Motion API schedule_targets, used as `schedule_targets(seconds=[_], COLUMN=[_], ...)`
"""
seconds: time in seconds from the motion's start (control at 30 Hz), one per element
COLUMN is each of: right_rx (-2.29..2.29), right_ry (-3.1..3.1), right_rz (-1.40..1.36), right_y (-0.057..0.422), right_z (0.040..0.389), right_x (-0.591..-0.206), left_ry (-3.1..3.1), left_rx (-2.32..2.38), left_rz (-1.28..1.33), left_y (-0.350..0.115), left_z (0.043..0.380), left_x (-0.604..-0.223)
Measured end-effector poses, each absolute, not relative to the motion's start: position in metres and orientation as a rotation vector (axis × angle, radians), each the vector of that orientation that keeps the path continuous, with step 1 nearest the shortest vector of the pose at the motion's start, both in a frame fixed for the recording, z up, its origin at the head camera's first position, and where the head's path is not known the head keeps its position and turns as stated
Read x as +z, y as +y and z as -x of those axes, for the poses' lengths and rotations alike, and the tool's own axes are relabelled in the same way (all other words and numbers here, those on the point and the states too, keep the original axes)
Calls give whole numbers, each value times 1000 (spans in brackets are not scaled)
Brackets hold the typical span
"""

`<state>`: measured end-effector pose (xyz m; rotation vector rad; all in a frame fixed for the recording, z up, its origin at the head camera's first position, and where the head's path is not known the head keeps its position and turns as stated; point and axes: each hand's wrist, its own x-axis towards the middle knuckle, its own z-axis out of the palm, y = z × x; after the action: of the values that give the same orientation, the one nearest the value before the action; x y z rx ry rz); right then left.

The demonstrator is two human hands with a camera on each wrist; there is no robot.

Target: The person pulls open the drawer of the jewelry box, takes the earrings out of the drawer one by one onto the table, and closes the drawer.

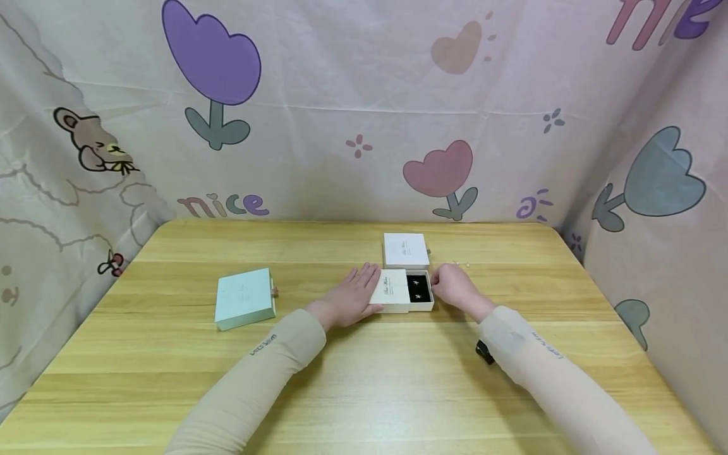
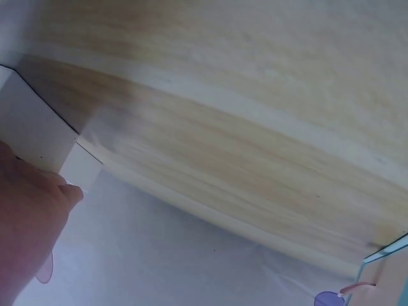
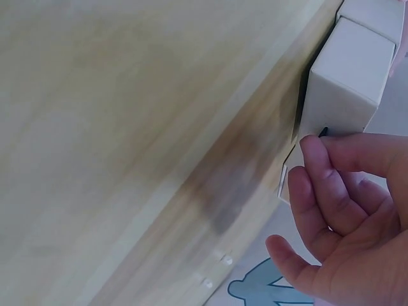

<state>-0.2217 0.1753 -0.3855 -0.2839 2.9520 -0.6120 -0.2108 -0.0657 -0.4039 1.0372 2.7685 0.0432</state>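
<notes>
A small cream jewellery box lies on the table, its drawer partly out to the right. Two star-shaped earrings sit on the black insert inside the drawer. My left hand rests on the box's outer sleeve with its fingers stretched flat over the top. At the drawer's right end, my right hand pinches a small dark pull tab between thumb and forefinger. The other right fingers are bent loosely below it.
Behind the drawer box is a closed white box. A pale mint box with a pinkish tab stands to the left. Two tiny whitish studs lie on the wooden table beyond my right hand. A printed curtain hangs behind.
</notes>
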Motion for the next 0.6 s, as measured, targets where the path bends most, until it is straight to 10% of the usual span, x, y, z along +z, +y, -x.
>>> schedule_targets(seconds=[0.6], right_rx=[-541], right_ry=[2968], right_rz=[277], right_y=[182], right_z=[221], right_x=[-383], left_ry=[2764], left_rx=[46], left_rz=[-1046], left_y=[-66], left_z=[209], left_x=[-401])
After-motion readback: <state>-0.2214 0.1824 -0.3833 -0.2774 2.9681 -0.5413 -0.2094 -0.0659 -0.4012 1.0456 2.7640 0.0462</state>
